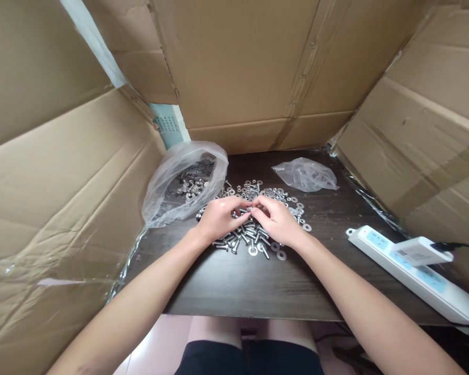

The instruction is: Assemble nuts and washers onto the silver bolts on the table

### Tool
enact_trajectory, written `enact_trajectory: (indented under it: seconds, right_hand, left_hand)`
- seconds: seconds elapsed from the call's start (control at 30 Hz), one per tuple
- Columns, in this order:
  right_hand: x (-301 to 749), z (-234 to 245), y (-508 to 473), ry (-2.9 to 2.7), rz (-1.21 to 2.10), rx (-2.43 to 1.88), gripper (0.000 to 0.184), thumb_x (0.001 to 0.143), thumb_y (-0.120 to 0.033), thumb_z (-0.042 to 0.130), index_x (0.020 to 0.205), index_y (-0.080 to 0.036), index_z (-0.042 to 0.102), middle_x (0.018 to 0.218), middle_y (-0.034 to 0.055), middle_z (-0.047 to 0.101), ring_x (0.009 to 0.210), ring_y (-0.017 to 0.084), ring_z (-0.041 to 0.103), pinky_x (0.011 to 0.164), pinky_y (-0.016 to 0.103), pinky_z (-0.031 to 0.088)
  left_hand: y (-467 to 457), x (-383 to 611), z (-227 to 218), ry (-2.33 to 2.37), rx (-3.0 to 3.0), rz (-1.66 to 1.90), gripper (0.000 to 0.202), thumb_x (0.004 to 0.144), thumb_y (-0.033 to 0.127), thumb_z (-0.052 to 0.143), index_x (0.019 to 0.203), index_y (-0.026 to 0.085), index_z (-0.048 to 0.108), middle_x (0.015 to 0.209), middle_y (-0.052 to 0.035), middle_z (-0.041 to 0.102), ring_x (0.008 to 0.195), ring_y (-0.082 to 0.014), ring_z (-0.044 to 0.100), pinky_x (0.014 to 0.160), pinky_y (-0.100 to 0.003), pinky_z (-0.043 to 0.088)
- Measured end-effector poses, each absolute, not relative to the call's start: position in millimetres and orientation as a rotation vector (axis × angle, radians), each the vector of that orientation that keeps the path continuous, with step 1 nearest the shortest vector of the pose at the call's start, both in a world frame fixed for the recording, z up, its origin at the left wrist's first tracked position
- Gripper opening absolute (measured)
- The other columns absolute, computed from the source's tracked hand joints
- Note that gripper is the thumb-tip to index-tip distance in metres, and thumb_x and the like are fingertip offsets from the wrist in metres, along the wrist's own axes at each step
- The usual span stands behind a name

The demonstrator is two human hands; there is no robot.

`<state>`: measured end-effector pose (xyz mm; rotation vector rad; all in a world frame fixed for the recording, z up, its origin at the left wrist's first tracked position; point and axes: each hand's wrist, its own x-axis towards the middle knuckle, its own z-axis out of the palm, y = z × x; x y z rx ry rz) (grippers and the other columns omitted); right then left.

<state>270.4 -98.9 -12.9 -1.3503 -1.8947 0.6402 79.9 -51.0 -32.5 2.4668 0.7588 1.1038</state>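
Above a pile of loose hardware, my left hand [221, 216] and my right hand [276, 219] meet fingertip to fingertip. Both are closed in a pinch around a small silver metal fastener [249, 209]; the fingers cover most of it, so its exact kind is unclear. Beneath and around them spread silver bolts [254, 233], flat washers [281, 255] and small nuts [254, 182]. To the left of my left hand, an open clear plastic bag [152, 205] lies with more metal pieces [195, 188] inside.
A second, crumpled plastic bag [307, 174] lies at the back right of the dark table [250, 291]. On the right sits a white power strip [410, 276] with a plugged-in adapter [420, 251] and black cable. Cardboard walls [254, 62] enclose the back and both sides.
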Motion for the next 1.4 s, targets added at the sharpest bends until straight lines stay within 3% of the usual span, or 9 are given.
enact_trajectory:
  seconds: [0.13,0.3,0.53,0.7,0.93,1.23,1.4]
  right_hand:
    - [270.3,-12.6,-98.4,-1.918,0.605,-1.367,0.025,0.097,-0.029,0.046,0.077,-0.018,0.055,0.071,0.001,0.057,0.068,0.016,0.051,0.067,0.029,0.036]
    - [269.7,-14.4,-98.2,-1.899,0.618,-1.339,0.014,0.094,-0.028,0.052,0.089,-0.019,0.061,0.076,0.0015,0.061,0.068,0.016,0.053,0.067,0.029,0.038]
    - [270.5,-14.4,-97.9,-1.947,0.581,-1.354,0.023,0.096,-0.03,0.047,0.078,-0.019,0.058,0.07,0.0011,0.058,0.065,0.015,0.051,0.065,0.029,0.037]
    - [271.0,-15.1,-98.6,-1.909,0.61,-1.372,0.016,0.093,-0.03,0.054,0.096,-0.019,0.064,0.076,0.0015,0.062,0.066,0.015,0.052,0.066,0.029,0.038]
    - [270.8,-15.7,-98.6,-1.917,0.611,-1.365,0.016,0.093,-0.029,0.052,0.086,-0.018,0.062,0.07,0.0006,0.059,0.063,0.015,0.05,0.064,0.028,0.036]
    - [271.3,-10.7,-98.7,-1.909,0.574,-1.346,0.02,0.096,-0.031,0.049,0.09,-0.019,0.063,0.079,0.0027,0.063,0.072,0.017,0.056,0.069,0.029,0.04]
    - [280.9,-14.2,-93.3,-1.803,0.457,-1.441,0.015,0.089,-0.02,0.047,0.089,-0.019,0.062,0.08,0.0027,0.064,0.074,0.018,0.057,0.072,0.031,0.04]
  left_hand:
    - [-50.6,79.5,-32.2,0.757,2.474,1.095,0.016,0.089,0.02,0.066,0.104,0.018,0.072,0.089,-0.0018,0.073,0.068,-0.011,0.065,0.066,-0.023,0.05]
    - [-51.1,79.3,-30.9,0.759,2.469,1.104,0.016,0.09,0.02,0.067,0.105,0.019,0.072,0.089,-0.0005,0.073,0.068,-0.01,0.065,0.065,-0.022,0.05]
    - [-50.7,79.6,-33.0,0.766,2.457,1.073,0.016,0.089,0.021,0.066,0.103,0.018,0.073,0.089,-0.0026,0.073,0.068,-0.0112,0.065,0.066,-0.023,0.051]
    - [-50.7,79.9,-32.5,0.77,2.457,1.108,0.016,0.089,0.02,0.069,0.104,0.018,0.073,0.088,-0.0011,0.073,0.067,-0.0106,0.065,0.065,-0.022,0.049]
    - [-50.2,79.1,-33.4,0.778,2.445,1.074,0.014,0.09,0.022,0.067,0.102,0.017,0.072,0.089,-0.0021,0.073,0.067,-0.0108,0.064,0.066,-0.023,0.05]
    - [-49.1,75.6,-26.3,0.787,2.502,1.097,0.015,0.091,0.026,0.066,0.103,0.017,0.072,0.09,-0.0029,0.073,0.069,-0.0116,0.066,0.066,-0.023,0.052]
    - [-38.1,56.3,-7.2,0.998,2.477,1.314,0.019,0.089,0.031,0.069,0.102,0.018,0.072,0.089,-0.0014,0.074,0.064,-0.01,0.064,0.067,-0.022,0.051]
